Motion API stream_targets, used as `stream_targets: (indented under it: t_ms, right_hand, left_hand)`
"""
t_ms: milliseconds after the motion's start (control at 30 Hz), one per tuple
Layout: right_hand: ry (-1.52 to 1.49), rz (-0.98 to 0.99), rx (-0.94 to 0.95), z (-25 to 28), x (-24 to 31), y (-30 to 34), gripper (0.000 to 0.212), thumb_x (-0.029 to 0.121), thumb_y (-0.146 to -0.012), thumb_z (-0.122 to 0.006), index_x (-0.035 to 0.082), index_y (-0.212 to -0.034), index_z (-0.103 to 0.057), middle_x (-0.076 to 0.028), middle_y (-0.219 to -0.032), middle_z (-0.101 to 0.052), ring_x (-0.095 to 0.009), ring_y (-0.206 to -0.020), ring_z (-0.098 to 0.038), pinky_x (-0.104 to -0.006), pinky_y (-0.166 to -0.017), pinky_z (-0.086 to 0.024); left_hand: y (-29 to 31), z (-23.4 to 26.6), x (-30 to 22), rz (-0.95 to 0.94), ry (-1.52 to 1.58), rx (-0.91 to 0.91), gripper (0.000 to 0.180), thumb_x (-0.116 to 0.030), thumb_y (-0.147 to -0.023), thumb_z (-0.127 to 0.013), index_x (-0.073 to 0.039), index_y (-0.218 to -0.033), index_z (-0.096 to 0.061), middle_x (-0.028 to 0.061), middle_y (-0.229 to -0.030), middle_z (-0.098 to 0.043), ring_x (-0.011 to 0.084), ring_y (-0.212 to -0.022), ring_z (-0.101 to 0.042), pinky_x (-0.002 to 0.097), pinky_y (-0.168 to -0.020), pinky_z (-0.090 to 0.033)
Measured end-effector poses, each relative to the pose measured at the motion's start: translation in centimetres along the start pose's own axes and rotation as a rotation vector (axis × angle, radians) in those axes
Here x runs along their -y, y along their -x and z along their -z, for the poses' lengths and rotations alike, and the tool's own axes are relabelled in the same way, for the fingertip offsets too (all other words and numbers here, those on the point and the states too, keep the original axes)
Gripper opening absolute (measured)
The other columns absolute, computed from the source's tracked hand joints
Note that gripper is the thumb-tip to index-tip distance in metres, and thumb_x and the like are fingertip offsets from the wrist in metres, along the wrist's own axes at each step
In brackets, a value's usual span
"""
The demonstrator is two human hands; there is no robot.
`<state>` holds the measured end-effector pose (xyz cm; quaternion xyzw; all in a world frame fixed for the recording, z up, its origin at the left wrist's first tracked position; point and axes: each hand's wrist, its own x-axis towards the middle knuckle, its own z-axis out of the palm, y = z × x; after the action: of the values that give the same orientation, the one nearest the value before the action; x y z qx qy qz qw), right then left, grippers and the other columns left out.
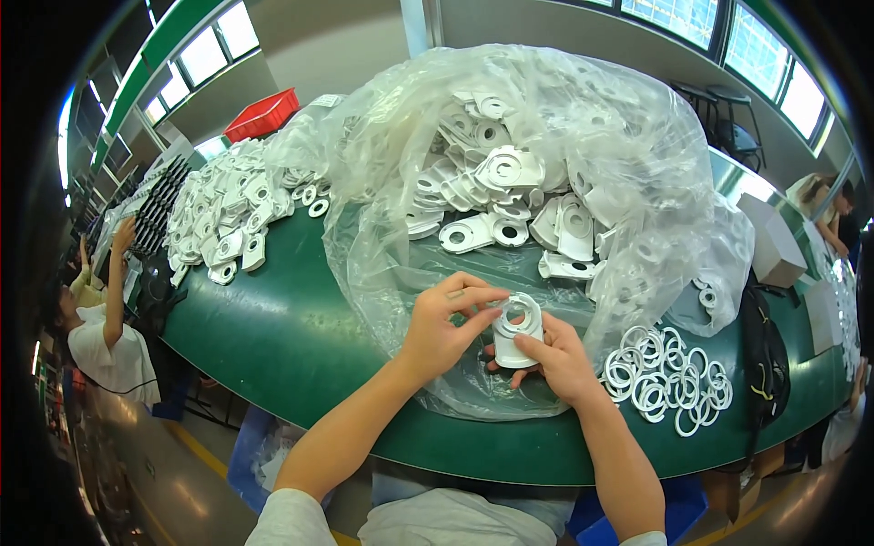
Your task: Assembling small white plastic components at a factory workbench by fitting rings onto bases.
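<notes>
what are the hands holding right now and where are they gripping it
Both hands hold one white plastic part with a round hole. The right hand supports its lower body from beneath; the left hand pinches at the ring around the hole at its top.

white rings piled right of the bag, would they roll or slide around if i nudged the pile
The white rings lie flat and overlapping on the green table, so rolling looks unlikely. They look thin and light, so a nudge would probably scatter them. Being near the table edge, some might slip off.

Red crate (262, 114) sitting at the far edge of the green desk (273, 328), black bag (763, 341) hanging off its right side, a person's raised arm (116, 273) reaching up at left
</notes>
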<state>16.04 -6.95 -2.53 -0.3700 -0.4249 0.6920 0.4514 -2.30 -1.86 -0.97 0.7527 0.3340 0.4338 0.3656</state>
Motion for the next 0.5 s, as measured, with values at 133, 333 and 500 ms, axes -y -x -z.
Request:
stream_targets:
  t_ms: [133,333,500]
  right_hand:
    - [0.109,0.021,-0.024,-0.25,0.11,0.06,0.034,0.009,-0.093,-0.048,-0.003,-0.124,-0.043,-0.02,-0.098,-0.064,-0.025,-0.079,-0.068,-0.0281,-0.053,-0.054]
    - [0.064,0.032,-0.006,-0.4,0.06,-0.08,0.033,0.008,-0.093,-0.046,-0.003,-0.123,-0.042,-0.018,-0.096,-0.064,-0.024,-0.079,-0.067,-0.0283,-0.057,-0.054]
    - [0.077,0.01,0.011,-0.31,0.08,-0.21,0.033,0.009,-0.093,-0.047,-0.002,-0.123,-0.043,-0.019,-0.098,-0.064,-0.024,-0.08,-0.067,-0.028,-0.057,-0.054]
  left_hand:
    - [-0.15,-0.19,0.65,0.057,0.018,0.004,0.022,0.003,-0.079,-0.064,-0.003,-0.1,-0.069,0.0069,-0.095,-0.063,0.0109,-0.077,-0.059,0.0214,-0.06,-0.046]
    - [-0.15,-0.26,0.45,0.07,0.05,-0.016,0.022,0.002,-0.079,-0.064,-0.003,-0.1,-0.068,0.0065,-0.094,-0.062,0.0104,-0.078,-0.059,0.0207,-0.06,-0.046]
    - [0.15,-0.1,0.63,-0.015,0.043,-0.021,0.022,0.003,-0.078,-0.065,-0.003,-0.1,-0.069,0.007,-0.094,-0.061,0.0113,-0.078,-0.06,0.0212,-0.061,-0.047]
